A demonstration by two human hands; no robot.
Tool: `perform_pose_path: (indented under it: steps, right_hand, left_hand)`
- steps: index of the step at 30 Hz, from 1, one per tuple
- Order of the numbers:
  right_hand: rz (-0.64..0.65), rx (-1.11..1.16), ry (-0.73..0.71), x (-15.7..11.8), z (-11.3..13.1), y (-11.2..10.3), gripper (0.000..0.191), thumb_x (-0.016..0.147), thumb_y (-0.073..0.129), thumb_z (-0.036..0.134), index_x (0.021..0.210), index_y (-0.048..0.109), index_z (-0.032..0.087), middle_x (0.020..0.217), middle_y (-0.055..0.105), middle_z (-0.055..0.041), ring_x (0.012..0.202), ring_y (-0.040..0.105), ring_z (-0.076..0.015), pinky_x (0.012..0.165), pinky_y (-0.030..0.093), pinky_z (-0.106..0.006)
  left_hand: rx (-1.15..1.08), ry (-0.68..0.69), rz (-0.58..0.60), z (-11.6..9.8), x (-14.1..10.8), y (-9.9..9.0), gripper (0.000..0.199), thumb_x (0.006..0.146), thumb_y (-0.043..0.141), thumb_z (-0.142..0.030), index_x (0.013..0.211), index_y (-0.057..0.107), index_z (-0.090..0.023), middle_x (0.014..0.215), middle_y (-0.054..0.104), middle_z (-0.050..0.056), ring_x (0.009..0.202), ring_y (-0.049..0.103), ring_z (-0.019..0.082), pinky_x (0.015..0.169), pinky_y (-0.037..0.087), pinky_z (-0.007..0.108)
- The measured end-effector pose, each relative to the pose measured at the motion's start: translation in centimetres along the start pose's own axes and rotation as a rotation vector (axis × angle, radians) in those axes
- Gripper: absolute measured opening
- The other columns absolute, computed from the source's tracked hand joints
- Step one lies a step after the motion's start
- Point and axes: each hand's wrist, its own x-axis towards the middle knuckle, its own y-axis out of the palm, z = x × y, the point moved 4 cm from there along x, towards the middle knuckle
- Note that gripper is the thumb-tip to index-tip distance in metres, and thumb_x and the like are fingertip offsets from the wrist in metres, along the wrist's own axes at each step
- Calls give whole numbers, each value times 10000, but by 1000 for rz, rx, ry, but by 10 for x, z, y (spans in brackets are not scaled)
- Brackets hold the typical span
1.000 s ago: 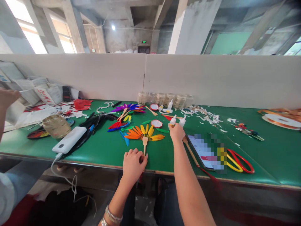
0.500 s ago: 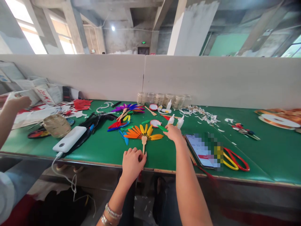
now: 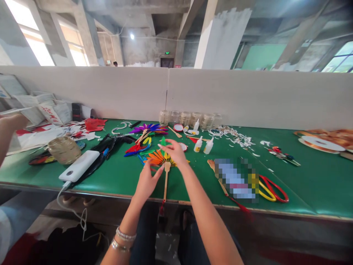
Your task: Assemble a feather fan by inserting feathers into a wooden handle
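Note:
A fan of orange and yellow feathers (image 3: 156,157) lies on the green table, its wooden handle (image 3: 166,180) pointing towards me and a red tassel hanging over the edge. My left hand (image 3: 145,180) is over the fan's left side, thumb and fingers apart; whether the fingertips touch the feathers is unclear. Pinched in my right hand (image 3: 175,152) is a green feather (image 3: 163,141), held at the top middle of the fan and partly covered by the fingers. Behind lies a second fan of purple and blue feathers (image 3: 150,129). Loose red feathers (image 3: 132,147) lie at its left.
Glue bottles (image 3: 209,146) stand right of the fan, with glass jars (image 3: 185,118) along the partition. A phone (image 3: 234,180) and red-yellow scissors (image 3: 274,188) lie right. A power bank (image 3: 79,165) lies left. Another person's hand (image 3: 12,123) shows far left.
My right hand has brought the green feather leftwards from beside the glue bottles to the fan. My left hand has let go of the handle and moved up to the orange feathers.

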Motion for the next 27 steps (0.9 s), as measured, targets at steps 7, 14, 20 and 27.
perform_pose_path:
  steps: [7, 14, 20, 27]
  right_hand:
    - [68, -66, -63, -1, -11, 26, 452, 699, 608, 431, 1071, 515, 191, 1053, 617, -96, 985, 574, -190, 819, 454, -318]
    - [-248, -793, -52, 20, -26, -76, 226, 770, 516, 215, 982, 556, 147, 996, 627, -99, 943, 563, -209, 847, 407, -353]
    - [-259, -906, 46, 24, -42, -94, 188, 826, 437, 241, 964, 538, 165, 962, 615, -85, 879, 563, -197, 754, 415, -308]
    - [-204, -1049, 89, 23, -43, -76, 142, 850, 417, 244, 923, 502, 156, 994, 562, -120, 957, 516, -240, 750, 376, -312]
  left_hand:
    - [466, -21, 64, 8, 46, -38, 337, 865, 350, -347, 906, 621, -152, 751, 655, 58, 659, 598, 164, 629, 422, 261]
    - [1015, -17, -63, 14, 68, -74, 249, 832, 453, -298, 920, 644, -164, 850, 615, 89, 824, 582, 252, 686, 420, 323]
    - [1031, 55, -138, -20, 66, -66, 292, 832, 416, -322, 1035, 591, -206, 1106, 550, 97, 981, 505, 273, 777, 407, 389]
    - [938, 228, 87, -57, 89, 0, 274, 813, 390, -211, 941, 632, -212, 992, 608, 73, 979, 524, 243, 822, 382, 387]
